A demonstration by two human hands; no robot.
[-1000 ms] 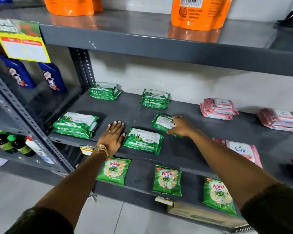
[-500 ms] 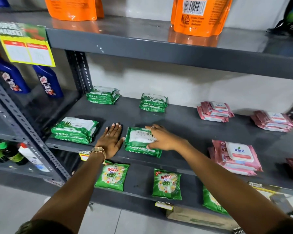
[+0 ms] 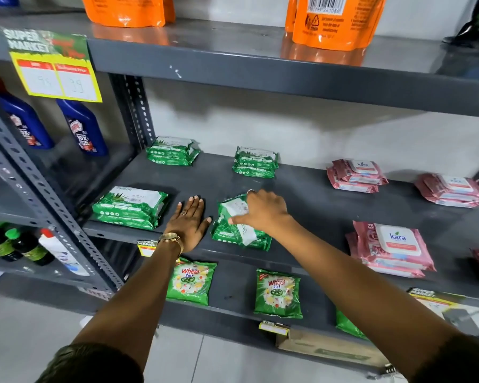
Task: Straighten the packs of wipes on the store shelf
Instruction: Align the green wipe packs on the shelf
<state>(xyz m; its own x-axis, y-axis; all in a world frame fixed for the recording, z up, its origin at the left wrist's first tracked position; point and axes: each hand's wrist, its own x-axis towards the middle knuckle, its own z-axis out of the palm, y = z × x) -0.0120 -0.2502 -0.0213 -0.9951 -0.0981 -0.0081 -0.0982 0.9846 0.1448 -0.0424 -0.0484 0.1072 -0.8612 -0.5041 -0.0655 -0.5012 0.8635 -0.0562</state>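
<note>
A neat stack of green plastic wipes packs (image 3: 132,207) is sitting at the front left of the grey metal shelf (image 3: 315,200). The left hand (image 3: 188,223) is lying flat, fingers spread, just beside the skewed green wipes stack (image 3: 239,230), whose top pack the right hand (image 3: 263,211) is gripping.

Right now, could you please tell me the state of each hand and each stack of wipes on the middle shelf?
left hand: open, flat on the shelf, holding nothing.
right hand: gripping the top pack.
front centre green stack: top pack tilted, twisted off the pack below.
front left green stack: lying flat, untouched.
back green stacks: flat, neat.
back pink stacks: slightly fanned.
front pink stack: flat, slightly offset.
</note>
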